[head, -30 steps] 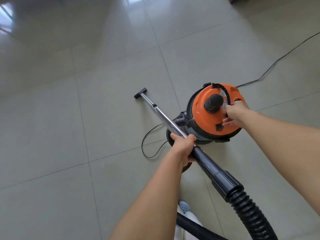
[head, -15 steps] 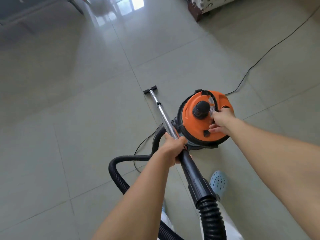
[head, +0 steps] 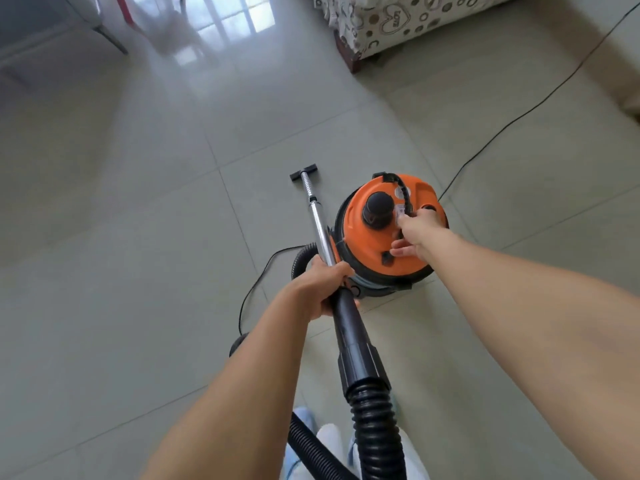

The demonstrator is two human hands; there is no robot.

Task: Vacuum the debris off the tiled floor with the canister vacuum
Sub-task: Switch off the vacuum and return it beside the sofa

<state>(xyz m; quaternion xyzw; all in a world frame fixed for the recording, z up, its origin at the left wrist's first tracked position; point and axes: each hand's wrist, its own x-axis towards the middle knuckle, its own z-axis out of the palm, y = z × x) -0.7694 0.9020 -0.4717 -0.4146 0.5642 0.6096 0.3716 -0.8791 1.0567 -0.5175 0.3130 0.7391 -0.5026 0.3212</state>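
An orange-topped canister vacuum (head: 372,244) stands on the pale tiled floor (head: 145,237) in front of me. My right hand (head: 417,232) is closed around its black carry handle on the lid. My left hand (head: 323,284) grips the wand (head: 320,226) where the chrome tube meets the black hose end. The small black floor nozzle (head: 303,171) rests on a tile ahead. The ribbed black hose (head: 377,434) runs back toward me and loops left behind my forearm. No debris shows on the floor.
A black power cord (head: 512,123) trails from the canister to the upper right. A sofa with a patterned cover (head: 388,19) stands at the top right, a furniture leg (head: 110,39) at the top left. A light slipper and trouser legs (head: 332,441) show at the bottom.
The view has tilted up, bringing the sofa and window reflection into sight. The wand has swung from pointing left to nearly straight ahead. Both hands keep their holds.
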